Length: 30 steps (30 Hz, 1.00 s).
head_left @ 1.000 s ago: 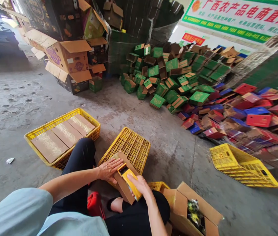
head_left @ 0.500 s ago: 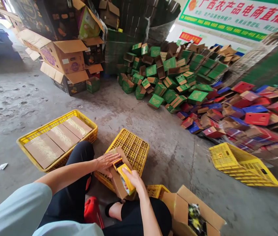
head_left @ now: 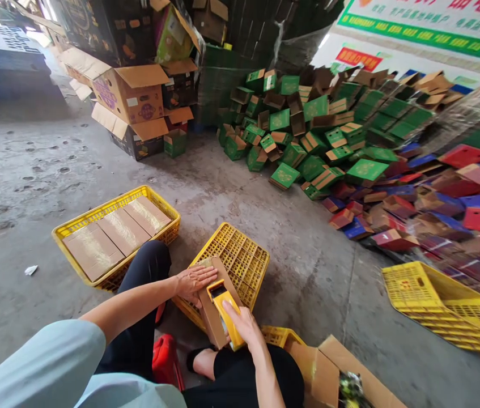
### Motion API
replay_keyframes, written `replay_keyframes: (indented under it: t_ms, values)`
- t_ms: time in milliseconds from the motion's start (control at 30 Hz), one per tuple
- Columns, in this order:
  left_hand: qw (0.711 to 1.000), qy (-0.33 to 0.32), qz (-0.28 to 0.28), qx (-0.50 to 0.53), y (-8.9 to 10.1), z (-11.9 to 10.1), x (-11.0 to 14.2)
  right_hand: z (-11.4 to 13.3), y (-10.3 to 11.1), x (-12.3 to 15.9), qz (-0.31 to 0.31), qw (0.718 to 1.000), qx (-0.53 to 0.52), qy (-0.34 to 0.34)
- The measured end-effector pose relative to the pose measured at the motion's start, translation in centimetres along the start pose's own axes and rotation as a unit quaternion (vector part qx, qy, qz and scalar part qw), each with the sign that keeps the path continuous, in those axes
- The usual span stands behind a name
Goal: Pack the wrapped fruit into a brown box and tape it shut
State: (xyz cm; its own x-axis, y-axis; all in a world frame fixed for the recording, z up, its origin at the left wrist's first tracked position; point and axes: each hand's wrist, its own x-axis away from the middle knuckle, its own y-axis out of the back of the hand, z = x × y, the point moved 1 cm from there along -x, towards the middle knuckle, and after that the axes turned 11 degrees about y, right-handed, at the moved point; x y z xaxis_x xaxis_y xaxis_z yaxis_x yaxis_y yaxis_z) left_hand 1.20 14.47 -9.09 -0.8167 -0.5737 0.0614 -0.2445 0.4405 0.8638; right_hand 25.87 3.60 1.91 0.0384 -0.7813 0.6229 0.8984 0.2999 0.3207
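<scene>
A closed brown cardboard box (head_left: 211, 309) lies at a slant on an upturned yellow plastic crate (head_left: 240, 255) in front of my knees. My left hand (head_left: 195, 283) rests flat on the far left part of the box, its fingers stretched out and close together. In my right hand (head_left: 243, 324) is a yellow tape dispenser (head_left: 221, 294), gripped from the right with the thumb on top. Its dark front end sits over the box top, just beside my left fingertips. The tape roll is mostly hidden by the dispenser and my fingers.
Left of the crate stands a yellow basket (head_left: 66, 232) with three taped boxes (head_left: 123, 229). An open carton (head_left: 325, 377) is by my right knee, a red object (head_left: 164, 360) between my legs. Green boxes (head_left: 284, 175) and red-blue boxes (head_left: 396, 207) lie heaped beyond. Another yellow crate (head_left: 447, 306) stands right.
The head view has turned left, so the surroundings sit further right in the picture. Both hands keep about the same places on the box and dispenser.
</scene>
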Motion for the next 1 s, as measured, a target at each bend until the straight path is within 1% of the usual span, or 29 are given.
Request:
replay_keyframes:
  t_ms: [133, 300, 433, 533, 633, 800, 900, 1000]
  values:
    - [1.0, 0.009, -0.004, 0.0, 0.0, -0.2, 0.0, -1.1, 0.6, 1.2, -0.008, 0.999, 0.025, -0.019]
    - [1.0, 0.024, -0.009, 0.0, -0.3, -1.0, -0.2, -0.8, 0.4, 1.2, -0.025, 0.999, 0.038, -0.028]
    - [1.0, 0.001, 0.009, 0.007, -1.0, -2.3, 0.0, -0.5, 0.1, 0.8, -0.024, 0.998, 0.053, -0.033]
    - [1.0, -0.013, 0.016, 0.019, -1.3, -2.9, 0.1, -0.6, 0.0, 0.9, -0.024, 0.997, 0.061, -0.032]
    - [0.999, -0.013, 0.01, 0.029, -1.1, -2.9, 0.0, -0.9, 0.1, 0.9, -0.016, 0.998, 0.056, -0.026]
    - [0.999, -0.012, 0.018, 0.025, -1.1, -2.6, -0.2, -1.3, 0.2, 1.1, -0.01, 0.999, 0.047, -0.01]
    - [0.999, 0.004, 0.035, 0.013, -1.3, -2.5, -0.3, -2.0, 0.6, 1.9, -0.005, 0.999, 0.035, -0.011]
    - [0.999, 0.007, 0.051, 0.002, -1.3, -2.5, -0.3, -2.9, 1.1, 3.2, -0.007, 1.0, 0.022, -0.013]
